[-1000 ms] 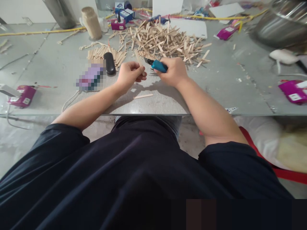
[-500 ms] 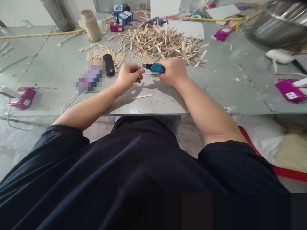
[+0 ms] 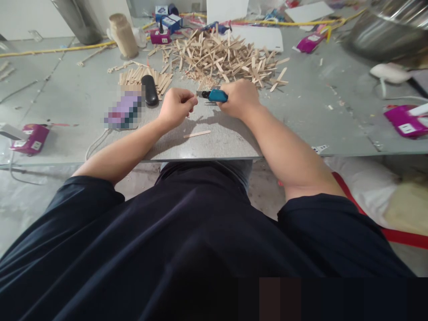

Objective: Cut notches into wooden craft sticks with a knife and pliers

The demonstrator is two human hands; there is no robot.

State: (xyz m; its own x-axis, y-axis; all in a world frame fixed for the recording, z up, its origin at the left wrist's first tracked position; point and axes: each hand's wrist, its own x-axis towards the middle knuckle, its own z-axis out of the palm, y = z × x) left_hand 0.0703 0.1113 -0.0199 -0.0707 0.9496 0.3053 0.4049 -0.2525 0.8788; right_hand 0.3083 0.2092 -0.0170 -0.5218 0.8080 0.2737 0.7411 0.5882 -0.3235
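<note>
My right hand [image 3: 240, 98] is closed around a blue utility knife [image 3: 214, 95] whose blade points left toward my left hand. My left hand [image 3: 177, 106] is curled in a pinch just left of the blade tip; what it pinches is hidden by the fingers. Both hands hover over a grey board [image 3: 220, 138] at the table's front edge. A single wooden stick [image 3: 197, 133] lies flat on the board below the hands. Behind the hands spreads a big heap of wooden sticks [image 3: 224, 55].
A smaller row of sticks [image 3: 133, 76] and a black case [image 3: 149, 90] lie left of the hands. Purple packets [image 3: 29, 139] sit at left, another purple packet [image 3: 404, 121] at right. A tan bottle [image 3: 123, 35], a metal bowl [image 3: 391, 31] and a yellow cable [image 3: 53, 48] stand farther back.
The stick that stuck up from my left hand a second ago no longer shows there. The knife blade has swung to point left, level with the left fingertips.
</note>
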